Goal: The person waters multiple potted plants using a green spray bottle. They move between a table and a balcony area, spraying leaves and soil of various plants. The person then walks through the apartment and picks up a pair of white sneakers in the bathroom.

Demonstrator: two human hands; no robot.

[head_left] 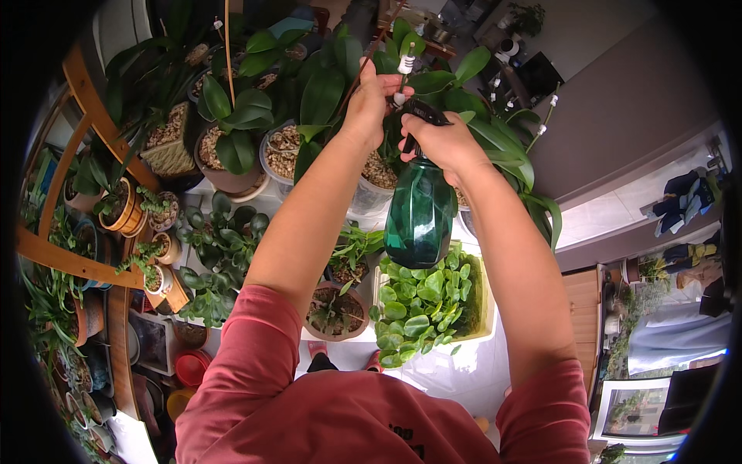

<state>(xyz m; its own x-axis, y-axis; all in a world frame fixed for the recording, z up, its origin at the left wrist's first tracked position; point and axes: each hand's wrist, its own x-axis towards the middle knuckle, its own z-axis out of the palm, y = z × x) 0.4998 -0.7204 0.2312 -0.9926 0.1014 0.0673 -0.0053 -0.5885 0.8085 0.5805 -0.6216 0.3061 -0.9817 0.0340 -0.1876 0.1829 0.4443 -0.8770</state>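
Note:
My right hand (pixel 448 147) is wrapped round the black trigger head of a green, faceted spray bottle (pixel 419 220), which hangs upright. Just left of its nozzle, my left hand (pixel 366 108) is raised with the thumb up and the fingers stretched out. Those fingers reach behind a thin stem carrying a white ribbed clip (pixel 406 64) and a second small white piece below it; whether they touch the stem I cannot make out. Broad orchid leaves (pixel 323 91) surround both hands. Beneath them stands a clear pot of bark chips (pixel 378 170).
Several potted orchids line the back, one in a grey pot (pixel 232 179). Below the bottle sits a pale rectangular planter (pixel 487 309) of round-leaved plants. A round brown pot (pixel 338 313) is beside it. Wooden frame bars (pixel 77 263) rise at left; a dark panel (pixel 626 131) stands right.

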